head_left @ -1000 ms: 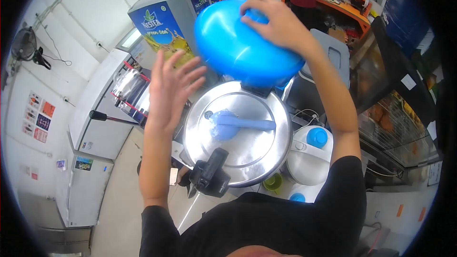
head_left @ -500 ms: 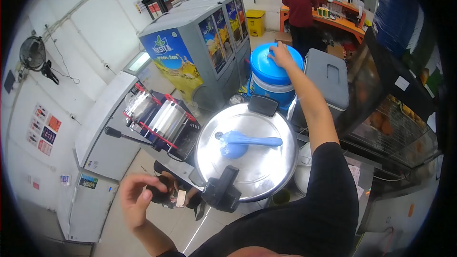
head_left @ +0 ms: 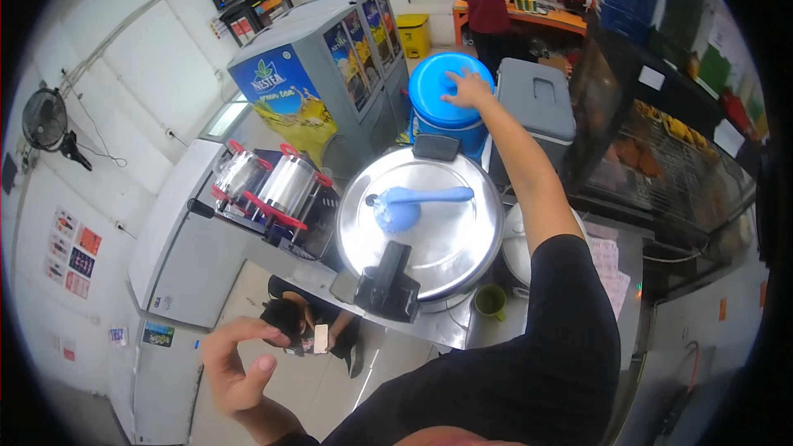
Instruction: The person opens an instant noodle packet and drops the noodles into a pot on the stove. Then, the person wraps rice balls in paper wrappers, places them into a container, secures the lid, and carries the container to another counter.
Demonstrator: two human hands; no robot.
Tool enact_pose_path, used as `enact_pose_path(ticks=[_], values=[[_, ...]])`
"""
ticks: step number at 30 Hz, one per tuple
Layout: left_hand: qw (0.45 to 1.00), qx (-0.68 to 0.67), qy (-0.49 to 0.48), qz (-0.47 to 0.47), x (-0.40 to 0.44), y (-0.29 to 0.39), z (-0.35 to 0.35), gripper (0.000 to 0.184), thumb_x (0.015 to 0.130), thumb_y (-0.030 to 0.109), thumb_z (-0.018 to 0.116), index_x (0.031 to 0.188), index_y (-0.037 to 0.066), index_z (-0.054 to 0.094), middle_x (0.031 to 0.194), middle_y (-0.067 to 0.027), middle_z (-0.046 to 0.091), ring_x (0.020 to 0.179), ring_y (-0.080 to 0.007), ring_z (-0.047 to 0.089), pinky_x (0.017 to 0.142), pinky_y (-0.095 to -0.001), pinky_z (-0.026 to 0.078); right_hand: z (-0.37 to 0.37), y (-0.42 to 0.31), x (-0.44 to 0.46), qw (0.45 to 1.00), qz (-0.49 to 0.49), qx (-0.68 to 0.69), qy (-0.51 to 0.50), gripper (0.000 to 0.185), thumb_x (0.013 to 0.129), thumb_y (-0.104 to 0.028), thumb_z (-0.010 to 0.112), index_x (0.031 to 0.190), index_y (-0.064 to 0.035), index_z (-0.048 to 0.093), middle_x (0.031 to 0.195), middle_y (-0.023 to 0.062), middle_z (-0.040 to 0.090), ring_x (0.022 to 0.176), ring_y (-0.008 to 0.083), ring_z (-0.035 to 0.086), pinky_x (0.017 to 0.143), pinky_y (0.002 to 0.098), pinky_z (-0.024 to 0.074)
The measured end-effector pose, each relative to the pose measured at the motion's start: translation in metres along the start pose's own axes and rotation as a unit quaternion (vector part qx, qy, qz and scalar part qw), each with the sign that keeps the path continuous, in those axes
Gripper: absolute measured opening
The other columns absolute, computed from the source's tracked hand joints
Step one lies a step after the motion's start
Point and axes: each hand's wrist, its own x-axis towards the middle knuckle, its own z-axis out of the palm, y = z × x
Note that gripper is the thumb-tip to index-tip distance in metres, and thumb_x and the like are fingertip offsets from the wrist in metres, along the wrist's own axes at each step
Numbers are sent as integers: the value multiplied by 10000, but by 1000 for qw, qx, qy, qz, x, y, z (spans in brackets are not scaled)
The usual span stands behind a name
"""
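Farther out on the counter, my right hand (head_left: 471, 90) rests with spread fingers on the round blue lid (head_left: 430, 99) of a blue drum-shaped cooler (head_left: 462, 139). My left hand (head_left: 241, 361) hangs in the air at lower left, thumb and curled fingers apart, holding nothing. Between my arms stands a large pot with a shiny metal lid (head_left: 446, 256) and black handles. A light-blue rice paddle (head_left: 434, 196) with whitish bits on its round head lies on that lid.
A green mug (head_left: 490, 301) stands beside the pot. Left are metal dispensers (head_left: 285, 190) with red trim. A grey cooler box (head_left: 537, 99) and glass food cabinet (head_left: 661, 153) are at right. One person crouches (head_left: 318, 314) below the counter; another stands (head_left: 485, 0) at the back.
The view has shifted, and the green mug shows more fully. My right fingers have spread out on the blue lid. My left hand stays raised, its fingers a little wider.
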Motion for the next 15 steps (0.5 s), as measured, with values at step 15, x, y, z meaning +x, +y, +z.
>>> enact_pose_path(ticks=[15], values=[[960, -106, -210, 154, -12, -58, 16, 395, 1024, 377, 654, 1070, -14, 632, 848, -153, 683, 748, -239, 663, 758, -382, 538, -17, -50, -230, 867, -82, 311, 381, 727, 842, -349, 824, 1470, -99, 558, 1408, 252, 607, 1297, 464, 587, 1122, 543, 466]])
